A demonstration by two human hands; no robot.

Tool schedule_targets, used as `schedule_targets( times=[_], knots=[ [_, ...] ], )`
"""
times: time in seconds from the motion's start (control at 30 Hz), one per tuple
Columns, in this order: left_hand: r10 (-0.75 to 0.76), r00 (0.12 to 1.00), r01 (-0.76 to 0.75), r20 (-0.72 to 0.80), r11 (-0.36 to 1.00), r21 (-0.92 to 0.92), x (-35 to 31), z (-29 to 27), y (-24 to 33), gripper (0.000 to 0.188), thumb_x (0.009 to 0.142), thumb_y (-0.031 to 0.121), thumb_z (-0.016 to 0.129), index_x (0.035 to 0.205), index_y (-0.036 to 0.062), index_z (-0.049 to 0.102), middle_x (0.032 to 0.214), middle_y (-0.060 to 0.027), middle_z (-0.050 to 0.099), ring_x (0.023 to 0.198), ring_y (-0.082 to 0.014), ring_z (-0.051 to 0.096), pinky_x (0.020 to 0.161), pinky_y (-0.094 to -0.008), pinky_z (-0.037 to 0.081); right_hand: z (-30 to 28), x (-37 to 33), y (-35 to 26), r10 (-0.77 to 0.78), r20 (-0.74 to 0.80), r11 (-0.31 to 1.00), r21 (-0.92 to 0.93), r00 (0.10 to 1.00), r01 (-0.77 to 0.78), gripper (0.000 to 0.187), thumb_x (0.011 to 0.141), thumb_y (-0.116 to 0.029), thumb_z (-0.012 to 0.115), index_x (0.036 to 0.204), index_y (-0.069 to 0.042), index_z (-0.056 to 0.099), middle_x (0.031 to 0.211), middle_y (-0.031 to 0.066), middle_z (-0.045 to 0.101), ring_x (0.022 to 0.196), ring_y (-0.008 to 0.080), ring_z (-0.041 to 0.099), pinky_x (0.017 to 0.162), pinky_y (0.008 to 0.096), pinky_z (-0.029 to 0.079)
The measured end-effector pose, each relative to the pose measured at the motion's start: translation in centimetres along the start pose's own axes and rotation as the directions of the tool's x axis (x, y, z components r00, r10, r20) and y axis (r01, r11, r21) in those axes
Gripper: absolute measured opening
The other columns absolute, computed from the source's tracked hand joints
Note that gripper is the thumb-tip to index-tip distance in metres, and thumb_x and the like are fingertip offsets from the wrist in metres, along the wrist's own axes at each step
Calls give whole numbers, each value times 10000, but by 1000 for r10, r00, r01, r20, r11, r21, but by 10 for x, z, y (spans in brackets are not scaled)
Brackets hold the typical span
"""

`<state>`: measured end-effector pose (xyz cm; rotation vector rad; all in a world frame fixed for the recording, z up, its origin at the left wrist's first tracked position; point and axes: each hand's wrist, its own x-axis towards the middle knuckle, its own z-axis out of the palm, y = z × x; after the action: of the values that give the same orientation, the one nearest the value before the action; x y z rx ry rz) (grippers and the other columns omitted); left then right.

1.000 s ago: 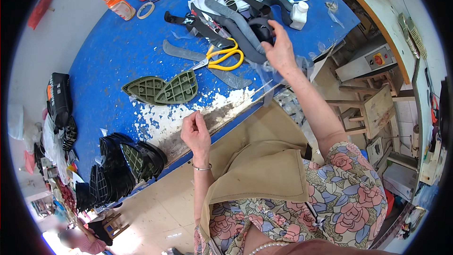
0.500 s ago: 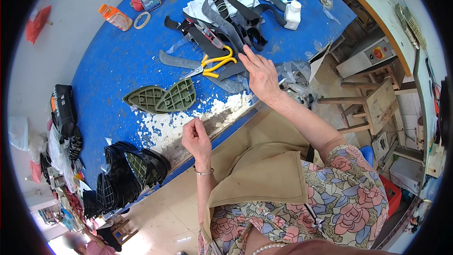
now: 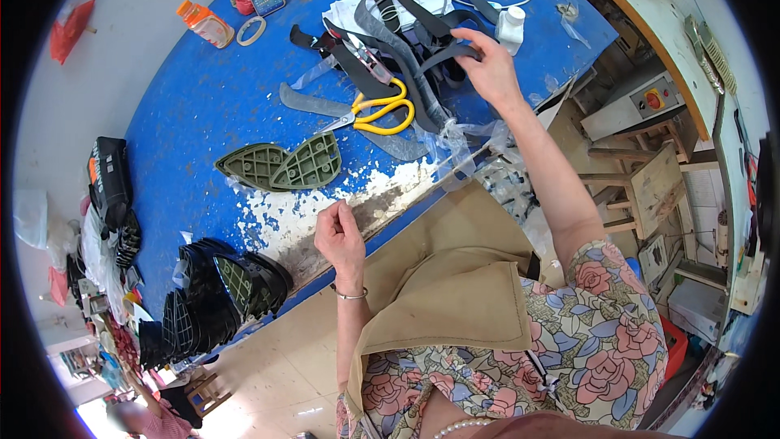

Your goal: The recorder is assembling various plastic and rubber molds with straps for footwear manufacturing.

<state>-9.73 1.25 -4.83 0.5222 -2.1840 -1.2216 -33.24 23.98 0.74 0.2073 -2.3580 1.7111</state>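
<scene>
- The blue table (image 3: 203,106) fills the upper left of the view; its paint is worn off in a pale patch at the near edge, and everything in hand lies on it.
- A heap of dark straps (image 3: 406,41) sits at the far middle of the table, on white cloth, well apart from the near edge. They look thin, soft and light, likely to flop and tangle; one strap is best taken near an end and drawn out.
- Two green ribbed shoe soles (image 3: 280,164) lie side by side, touching, in the middle of the table. They look stiff and light, easy to lift by an edge.
- A stack of black soles (image 3: 219,289) stands at the near left corner.
- The yellow-handled scissors (image 3: 375,110) lie between the green soles and the straps, blades pointing left, on a grey strip.
- The right hand (image 3: 487,69) is stretched out to the heap, thumb and fingers pinched on one black strap (image 3: 451,53) at its end.
- The left hand (image 3: 340,236) rests at the worn table edge, fingers loosely curled together, holding nothing that I can make out.
- An orange bottle (image 3: 205,23) lies at the far left.
</scene>
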Motion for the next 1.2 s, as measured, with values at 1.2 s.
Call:
schedule_targets(
  times=[1.2],
  knots=[
    [-156, 634, 766, 758, 266, -585, 147, 97, 141, 163, 838, 221, 665, 904, 84, 604, 862, -49, 613, 824, -177, 566, 764, -322, 459, -22, 14, -10, -118, 497, 669, 680, 860, -301, 116, 802, -57, 633, 917, -44, 643, 868, -11, 628, 793, 52, 558, 716, 196, 454]
  ],
)
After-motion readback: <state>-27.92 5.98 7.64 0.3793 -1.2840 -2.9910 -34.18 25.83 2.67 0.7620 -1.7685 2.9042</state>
